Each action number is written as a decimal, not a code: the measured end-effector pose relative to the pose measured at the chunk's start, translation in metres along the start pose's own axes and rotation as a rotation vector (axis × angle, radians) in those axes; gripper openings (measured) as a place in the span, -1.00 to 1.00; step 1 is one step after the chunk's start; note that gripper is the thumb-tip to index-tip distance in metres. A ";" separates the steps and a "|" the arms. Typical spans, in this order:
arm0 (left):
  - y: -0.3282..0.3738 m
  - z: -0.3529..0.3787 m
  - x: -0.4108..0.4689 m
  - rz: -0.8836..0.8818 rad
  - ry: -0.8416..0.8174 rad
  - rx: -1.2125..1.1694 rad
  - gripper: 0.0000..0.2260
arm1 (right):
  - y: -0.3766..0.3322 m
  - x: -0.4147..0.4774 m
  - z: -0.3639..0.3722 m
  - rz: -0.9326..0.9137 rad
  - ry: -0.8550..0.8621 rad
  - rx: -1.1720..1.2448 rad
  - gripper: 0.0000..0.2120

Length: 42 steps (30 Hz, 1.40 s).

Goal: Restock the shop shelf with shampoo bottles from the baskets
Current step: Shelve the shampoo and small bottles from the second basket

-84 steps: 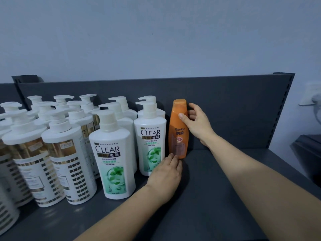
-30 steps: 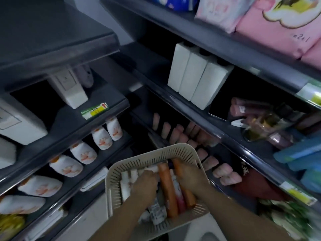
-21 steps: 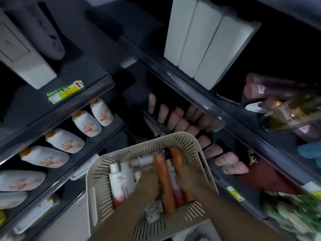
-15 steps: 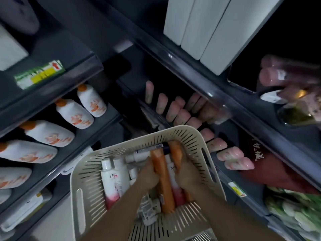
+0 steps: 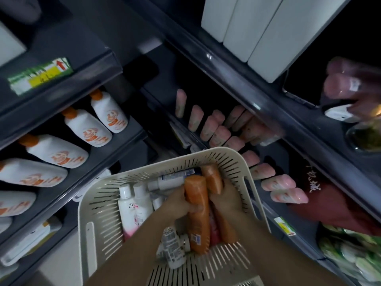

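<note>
Picking-up step: inside the cream basket (image 5: 90, 234), the left hand (image 5: 177, 205) curls round 1 orange shampoo bottle (image 5: 196, 215), and the right hand (image 5: 226, 200) grips a 2nd orange bottle (image 5: 212, 178) beside it. 2 white bottles (image 5: 127, 211) lie at the basket's left. Next, probably, both orange bottles need lifting clear of the rim toward the shelf.

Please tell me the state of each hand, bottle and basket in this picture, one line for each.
left grip: holds the nearer orange bottle.
right grip: holds the farther orange bottle.
basket: partly filled with bottles.
white Dove bottles: lying side by side in the basket.
</note>
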<state>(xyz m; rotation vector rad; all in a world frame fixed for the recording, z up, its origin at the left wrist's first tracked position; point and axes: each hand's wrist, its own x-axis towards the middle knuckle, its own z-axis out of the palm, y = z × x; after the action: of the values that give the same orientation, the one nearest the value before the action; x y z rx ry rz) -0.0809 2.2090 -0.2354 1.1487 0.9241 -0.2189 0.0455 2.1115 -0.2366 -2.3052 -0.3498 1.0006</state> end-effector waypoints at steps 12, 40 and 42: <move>0.068 -0.058 -0.122 0.220 0.261 -0.150 -0.52 | -0.087 -0.072 -0.034 0.014 -0.461 0.435 -0.53; 0.164 -0.222 -0.425 0.868 0.604 -0.358 -0.43 | -0.376 -0.312 0.042 -0.640 -0.609 0.503 -0.58; 0.170 -0.239 -0.455 0.949 0.560 -0.327 -0.51 | -0.395 -0.329 0.045 -0.700 -0.597 0.509 -0.54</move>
<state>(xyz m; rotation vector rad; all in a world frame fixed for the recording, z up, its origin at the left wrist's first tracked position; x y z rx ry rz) -0.3890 2.3535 0.1853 1.2363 0.7518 1.0289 -0.2135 2.2931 0.1709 -1.2434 -0.9373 1.1926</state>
